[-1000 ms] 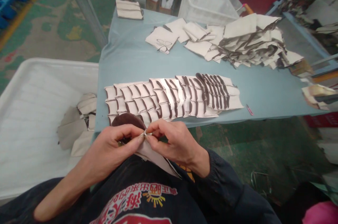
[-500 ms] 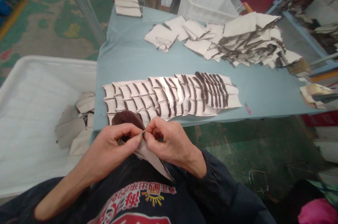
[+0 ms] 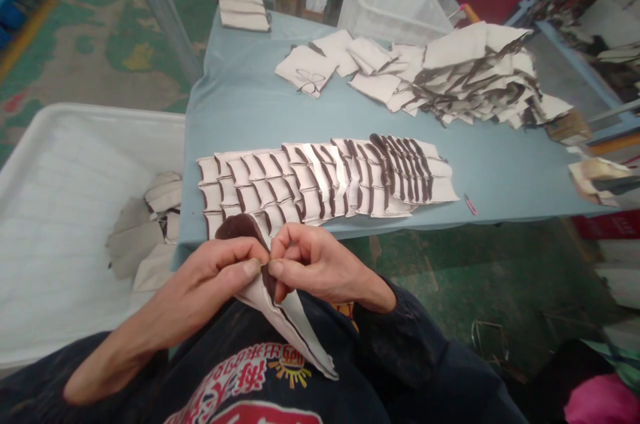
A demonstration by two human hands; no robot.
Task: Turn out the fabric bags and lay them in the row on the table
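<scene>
A white and dark brown fabric piece [image 3: 287, 321] hangs between my hands over the dark apron, its brown part rising above my fingers. My left hand [image 3: 220, 277] pinches its edge between thumb and forefinger. Right beside it, my right hand [image 3: 317, 264] pinches the same piece, fingertips nearly touching those of the left. Just beyond, overlapping rows of white pieces with brown edges [image 3: 270, 189] lie along the front of the table, with white strips across the middle.
On the blue-covered table [image 3: 240, 104] lie a heap of white and brown pieces [image 3: 480, 77], a small stack [image 3: 243, 12] and a pink tool [image 3: 470, 205]. A white bin [image 3: 65, 211] with fabric stands left; a clear tub [image 3: 390, 4] is behind.
The held piece has turned and hangs lower, showing more of its white faces. My left fingertips have shifted slightly left and down, and my right fingers have closed lower on the fabric.
</scene>
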